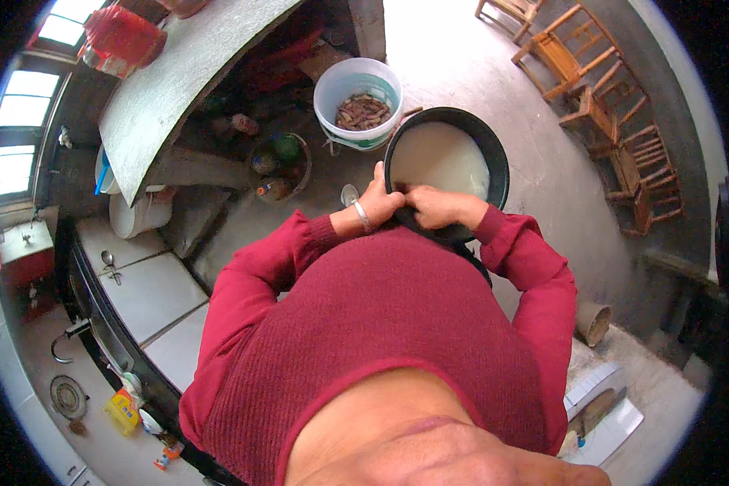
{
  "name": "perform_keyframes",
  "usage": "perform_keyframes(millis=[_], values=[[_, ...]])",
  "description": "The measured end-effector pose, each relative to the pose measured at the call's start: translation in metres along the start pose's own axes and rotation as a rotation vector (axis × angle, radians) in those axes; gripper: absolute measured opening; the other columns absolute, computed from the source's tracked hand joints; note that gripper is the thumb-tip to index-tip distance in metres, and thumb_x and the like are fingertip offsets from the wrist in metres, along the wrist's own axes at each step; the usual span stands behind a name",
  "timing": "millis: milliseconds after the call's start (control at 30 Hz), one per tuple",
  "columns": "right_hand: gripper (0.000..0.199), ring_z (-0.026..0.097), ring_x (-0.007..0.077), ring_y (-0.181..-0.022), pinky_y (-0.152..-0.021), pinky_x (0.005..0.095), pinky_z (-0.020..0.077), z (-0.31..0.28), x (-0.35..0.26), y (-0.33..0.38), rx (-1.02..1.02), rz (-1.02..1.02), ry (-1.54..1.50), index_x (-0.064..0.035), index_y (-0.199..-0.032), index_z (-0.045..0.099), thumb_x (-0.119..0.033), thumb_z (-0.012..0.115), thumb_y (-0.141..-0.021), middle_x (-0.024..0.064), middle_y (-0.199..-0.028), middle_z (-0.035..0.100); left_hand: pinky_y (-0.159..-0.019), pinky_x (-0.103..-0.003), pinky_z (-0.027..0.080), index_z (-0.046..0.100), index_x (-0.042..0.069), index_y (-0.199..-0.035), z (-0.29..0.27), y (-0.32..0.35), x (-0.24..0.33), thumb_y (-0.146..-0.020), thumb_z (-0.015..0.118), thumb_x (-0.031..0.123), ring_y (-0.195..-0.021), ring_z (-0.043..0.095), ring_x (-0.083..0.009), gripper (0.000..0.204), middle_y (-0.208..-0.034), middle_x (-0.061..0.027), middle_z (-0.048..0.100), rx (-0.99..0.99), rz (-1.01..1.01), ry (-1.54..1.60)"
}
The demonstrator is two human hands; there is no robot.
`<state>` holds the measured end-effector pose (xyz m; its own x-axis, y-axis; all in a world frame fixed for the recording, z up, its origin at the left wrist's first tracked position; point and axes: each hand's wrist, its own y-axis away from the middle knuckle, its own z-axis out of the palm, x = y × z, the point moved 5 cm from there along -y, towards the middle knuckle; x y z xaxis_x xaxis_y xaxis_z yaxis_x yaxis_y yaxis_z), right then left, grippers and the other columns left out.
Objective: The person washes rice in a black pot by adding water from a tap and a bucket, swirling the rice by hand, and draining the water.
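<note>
A black bucket [496, 158] stands in front of my body, holding a cloudy, pale liquid [444, 152]. My left hand [373, 204], with a silver bangle at the wrist, is closed on the bucket's near left rim. Its thumb points toward my other hand. Curled over the near edge of the bucket is my right hand [444, 207], close beside the left. Its fingers hide whatever is in them. Just beyond, to the left, a white bucket [332, 91] contains several brownish, root-like pieces [363, 112].
On the left runs a pale tiled counter [150, 296] with a spoon [107, 259]. A grey slab [162, 101] overhangs a dark space holding a round basket [306, 166]. Wooden chairs [571, 57] line the right wall. A grey cylindrical pot [595, 322] lies at lower right.
</note>
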<state>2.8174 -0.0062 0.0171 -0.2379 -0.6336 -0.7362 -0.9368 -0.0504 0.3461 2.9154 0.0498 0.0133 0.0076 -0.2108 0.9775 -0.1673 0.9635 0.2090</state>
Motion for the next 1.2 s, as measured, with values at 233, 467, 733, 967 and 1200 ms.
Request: perform_keyframes(millis=[233, 467, 733, 967, 1200], values=[[0.05, 0.049, 0.0394, -0.106, -0.091, 0.0462, 0.0393, -0.067, 0.033, -0.036, 0.092, 0.224, 0.595, -0.0061, -0.117, 0.051, -0.001, 0.052, -0.068, 0.0213, -0.126, 0.043, -0.087, -0.039, 0.04, 0.007, -0.002, -0.133, -0.041, -0.016, -0.049, -0.071, 0.054, 0.014, -0.103, 0.05, -0.0374, 0.079, -0.107, -0.029, 0.05, 0.067, -0.088, -0.111], [0.068, 0.043, 0.04, -0.115, -0.096, 0.0397, 0.0369, -0.064, 0.017, -0.039, -0.19, 0.383, 0.321, -0.008, -0.131, 0.036, 0.004, 0.048, -0.065, 0.0278, -0.138, 0.021, -0.098, -0.031, 0.031, 0.012, 0.004, -0.137, -0.084, -0.015, 0.003, -0.071, 0.05, 0.004, -0.119, 0.035, -0.0249, 0.076, -0.128, -0.0166, 0.036, 0.004, -0.268, 0.111], [0.058, 0.051, 0.0398, -0.101, -0.088, 0.0416, 0.0412, -0.05, -0.041, -0.109, -0.376, 0.053, -0.018, -0.0025, -0.121, 0.046, 0.004, 0.045, -0.064, 0.0253, -0.114, 0.048, -0.088, -0.033, 0.039, 0.025, 0.003, -0.125, -0.128, -0.02, -0.003, -0.069, 0.051, 0.003, -0.105, 0.047, -0.0264, 0.062, -0.114, -0.0182, 0.046, 0.114, -0.082, 0.115], [0.048, 0.056, 0.0371, -0.096, -0.086, 0.0402, 0.0442, -0.147, -0.088, -0.128, 0.155, -0.129, -0.099, -0.0032, -0.117, 0.052, 0.003, 0.04, -0.071, 0.0218, -0.103, 0.059, -0.079, -0.031, 0.045, 0.038, 0.003, -0.124, -0.164, -0.008, -0.03, -0.069, 0.044, -0.008, -0.096, 0.051, -0.021, 0.057, -0.111, -0.0092, 0.05, 0.235, -0.234, 0.644], [0.045, 0.043, 0.0296, -0.119, -0.098, 0.036, 0.0354, -0.129, -0.082, -0.168, 0.374, -0.234, 0.427, -0.0061, -0.116, 0.054, 0.005, 0.046, -0.072, 0.0127, -0.126, 0.048, -0.061, -0.034, 0.048, 0.04, 0.001, -0.119, -0.207, 0.017, -0.041, -0.07, 0.043, -0.003, -0.077, 0.055, -0.0225, 0.049, -0.096, -0.0108, 0.054, 0.364, -0.406, 0.655]])
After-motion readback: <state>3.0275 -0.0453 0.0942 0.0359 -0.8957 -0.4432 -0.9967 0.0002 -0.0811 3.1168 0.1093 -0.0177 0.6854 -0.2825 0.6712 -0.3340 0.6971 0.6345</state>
